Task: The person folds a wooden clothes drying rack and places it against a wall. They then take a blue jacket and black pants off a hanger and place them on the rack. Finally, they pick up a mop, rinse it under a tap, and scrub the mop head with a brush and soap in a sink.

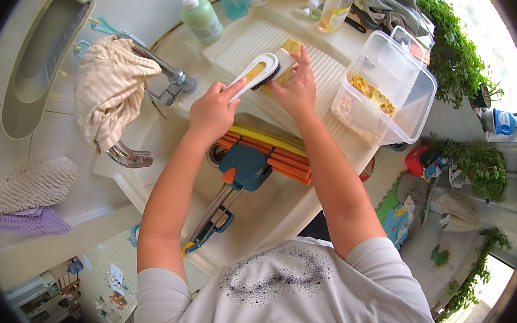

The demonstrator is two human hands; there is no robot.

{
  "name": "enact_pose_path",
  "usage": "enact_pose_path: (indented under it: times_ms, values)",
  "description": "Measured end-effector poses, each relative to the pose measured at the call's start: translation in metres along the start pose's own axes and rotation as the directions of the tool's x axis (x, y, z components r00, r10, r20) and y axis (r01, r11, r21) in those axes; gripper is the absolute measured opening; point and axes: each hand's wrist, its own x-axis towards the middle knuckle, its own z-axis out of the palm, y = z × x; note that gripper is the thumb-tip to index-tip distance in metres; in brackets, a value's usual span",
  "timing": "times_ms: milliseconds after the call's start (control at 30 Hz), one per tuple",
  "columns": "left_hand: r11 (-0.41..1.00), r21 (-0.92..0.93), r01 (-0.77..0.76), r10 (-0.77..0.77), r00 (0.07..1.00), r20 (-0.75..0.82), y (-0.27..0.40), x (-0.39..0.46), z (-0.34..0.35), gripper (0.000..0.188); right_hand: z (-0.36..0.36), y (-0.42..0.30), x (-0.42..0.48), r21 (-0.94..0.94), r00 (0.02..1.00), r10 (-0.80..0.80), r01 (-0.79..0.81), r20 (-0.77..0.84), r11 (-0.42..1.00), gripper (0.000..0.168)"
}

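My left hand [213,112] grips the handle of a white scrub brush [261,68] with a yellow inset and dark bristles. The brush's head is tilted, its bristles towards my right hand [298,85]. My right hand's fingers are closed around a yellow and white block [283,63], perhaps soap; they partly hide it. It is over the ribbed washboard [244,46] of a cream laundry sink. Whether the bristles touch the block I cannot tell. Below my hands, a mop with an orange sponge head [286,161] and a blue bracket [245,167] lies in the basin.
A clear plastic box [415,110] with yellow and pale pieces stands on the right. Left are a chrome faucet [180,82] and a striped cloth [109,90] hanging over it. Behind stand a green pump bottle [202,20], a blue bottle [231,0] and a clear bottle [335,12].
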Motion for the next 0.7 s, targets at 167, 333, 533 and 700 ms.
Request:
enact_pose_path:
  times_ms: [167,333,533,700]
  values:
    - [0.999,0.038,-0.003,0.006,0.996,-0.094,0.012,0.023,0.017,0.042,0.004,0.0,0.0,-0.046,0.998,-0.052,0.051,-0.022,0.998,0.098]
    - [1.0,0.009,0.001,0.0,0.991,-0.136,0.004,0.013,0.025,0.042,0.005,0.0,-0.002,-0.047,0.998,-0.037,0.034,-0.044,0.998,0.094]
    - [1.0,0.001,-0.021,0.021,0.999,-0.031,0.005,0.001,0.005,0.044,0.003,-0.001,-0.001,-0.049,1.0,-0.012,0.012,-0.019,0.999,0.089]
    - [1.0,-0.014,0.021,-0.023,0.992,-0.123,0.017,0.029,0.024,0.043,0.001,-0.005,-0.002,-0.026,1.0,0.001,-0.001,-0.003,1.0,0.085]
